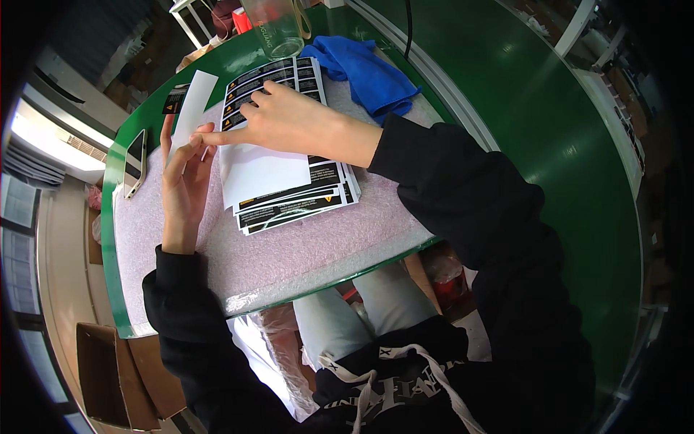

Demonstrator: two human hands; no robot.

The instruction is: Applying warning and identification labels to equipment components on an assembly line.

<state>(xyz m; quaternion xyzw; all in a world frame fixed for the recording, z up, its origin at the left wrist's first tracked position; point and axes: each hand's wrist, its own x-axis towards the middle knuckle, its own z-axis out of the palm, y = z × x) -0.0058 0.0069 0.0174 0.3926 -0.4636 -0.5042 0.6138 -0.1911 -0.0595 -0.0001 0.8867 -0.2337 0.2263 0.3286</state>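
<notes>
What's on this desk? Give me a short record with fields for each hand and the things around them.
left hand: raised open beside a white backing strip, fingers close to the right hand's fingertips
right hand: resting on the stack of label sheets, fingertips pinched at its left edge
label sheets: black labels, a white sheet lying on top
surface: pink foam mat on a green table
left of mat: phone
behind stack: blue cloth, clear plastic jar
</notes>
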